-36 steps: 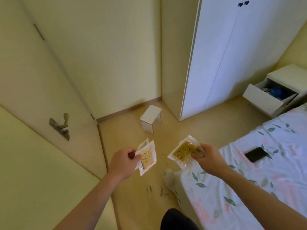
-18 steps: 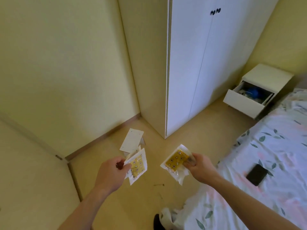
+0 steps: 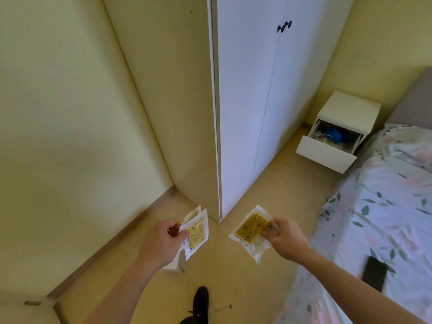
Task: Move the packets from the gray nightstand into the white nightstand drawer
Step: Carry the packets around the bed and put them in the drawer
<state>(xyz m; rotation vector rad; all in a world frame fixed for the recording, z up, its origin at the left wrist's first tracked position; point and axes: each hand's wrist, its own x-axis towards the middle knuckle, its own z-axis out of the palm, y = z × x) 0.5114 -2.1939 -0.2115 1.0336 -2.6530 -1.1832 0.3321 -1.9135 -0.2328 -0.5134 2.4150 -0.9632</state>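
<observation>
My left hand (image 3: 161, 242) pinches clear packets with yellow contents (image 3: 196, 232), a second packet showing behind the front one. My right hand (image 3: 286, 239) grips another clear packet holding a yellow card (image 3: 251, 228). Both hands are held out in front of me over the floor. The white nightstand (image 3: 348, 111) stands at the far right beside the bed, its drawer (image 3: 325, 155) pulled open with a blue item and clutter inside. The gray nightstand is not in view.
A tall white wardrobe (image 3: 245, 101) fills the middle, its corner just ahead of my hands. A bed with floral sheets (image 3: 385, 206) lies on the right with a black phone (image 3: 374, 273) on it. A small white stool sits under my left hand. My dark-socked foot (image 3: 201, 300) is below.
The view has swung right and forward: the door has left the frame, the wardrobe and white nightstand are nearer. Both hands keep the same packets in the same grip.
</observation>
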